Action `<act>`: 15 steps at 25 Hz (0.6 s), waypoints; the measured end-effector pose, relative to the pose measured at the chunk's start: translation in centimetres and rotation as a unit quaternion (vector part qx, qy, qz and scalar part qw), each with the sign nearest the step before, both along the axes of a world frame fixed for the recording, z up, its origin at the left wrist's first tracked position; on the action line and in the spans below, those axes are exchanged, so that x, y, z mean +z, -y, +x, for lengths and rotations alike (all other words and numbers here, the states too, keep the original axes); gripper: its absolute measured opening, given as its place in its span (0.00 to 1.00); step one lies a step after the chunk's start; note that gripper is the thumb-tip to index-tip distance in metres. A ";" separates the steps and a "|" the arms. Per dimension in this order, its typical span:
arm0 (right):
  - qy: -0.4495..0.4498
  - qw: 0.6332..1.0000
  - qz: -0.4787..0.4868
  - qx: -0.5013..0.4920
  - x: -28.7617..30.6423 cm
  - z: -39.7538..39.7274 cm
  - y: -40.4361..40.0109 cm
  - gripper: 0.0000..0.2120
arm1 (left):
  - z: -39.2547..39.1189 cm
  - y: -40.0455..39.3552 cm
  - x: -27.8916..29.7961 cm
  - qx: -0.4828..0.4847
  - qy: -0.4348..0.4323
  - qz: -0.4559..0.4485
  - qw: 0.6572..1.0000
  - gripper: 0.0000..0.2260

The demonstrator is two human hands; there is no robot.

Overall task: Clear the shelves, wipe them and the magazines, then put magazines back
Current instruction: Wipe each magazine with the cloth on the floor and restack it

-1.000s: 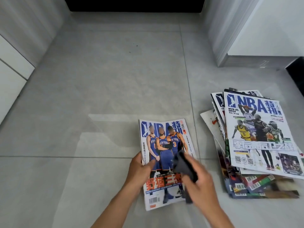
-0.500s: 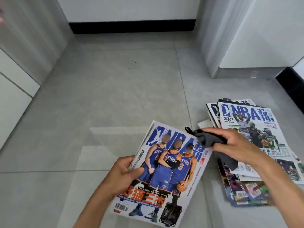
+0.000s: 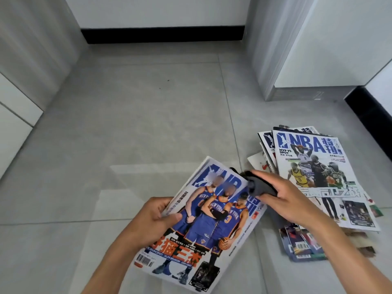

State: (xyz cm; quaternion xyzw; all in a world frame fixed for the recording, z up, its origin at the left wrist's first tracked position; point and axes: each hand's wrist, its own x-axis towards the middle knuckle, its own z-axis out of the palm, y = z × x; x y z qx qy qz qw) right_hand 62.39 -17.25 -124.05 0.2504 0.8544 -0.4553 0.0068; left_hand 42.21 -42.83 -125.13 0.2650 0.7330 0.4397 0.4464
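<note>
Lifted and turned since a second ago, the magazine [image 3: 214, 219] is now held up off the floor and tilted, with its top pointing up and to the right. Before, it was lying flat and straight on the floor, and the cloth was pressed low on its cover. Now the cloth [image 3: 259, 186] has been moved up to the top right corner of the cover, where it is touching the blue letters.

The magazine is gripped at its left edge by the left hand [image 3: 154, 217]. The thumb is laid on the cover and the fingers are curled under it. Three players in blue shirts are shown on the cover, and a barcode is seen at the bottom left.

The dark grey cloth is bunched up and held tight in the right hand [image 3: 290, 201], with the fingers wrapped round it.

A messy pile [image 3: 314, 187] of more magazines is seen just to the right, lying on the floor. Part of it is hidden by the right arm. Its top one has big blue letters and players on it.

Everything is set on a grey tiled floor [image 3: 137, 124]. White cupboards [image 3: 339, 45] are seen at the back right, and a black strip [image 3: 163, 35] runs along the far wall.
</note>
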 end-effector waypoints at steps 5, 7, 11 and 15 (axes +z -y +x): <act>-0.182 0.963 0.188 0.065 3.9 -6.3 4.7 0.36 | 2.0 -1.5 0.3 -0.074 -0.047 -0.037 0.995 0.15; -0.261 0.917 0.301 -0.001 4.2 -7.0 5.5 0.40 | 2.9 -2.4 0.4 -0.006 -0.039 0.008 0.999 0.18; -0.247 0.926 0.224 -0.175 1.6 -4.8 8.5 0.33 | 5.1 -5.2 0.3 0.306 0.072 0.094 0.945 0.18; -0.161 0.972 0.164 -0.044 -1.1 -2.3 13.0 0.33 | 5.6 -6.8 1.9 0.456 0.209 0.102 0.859 0.18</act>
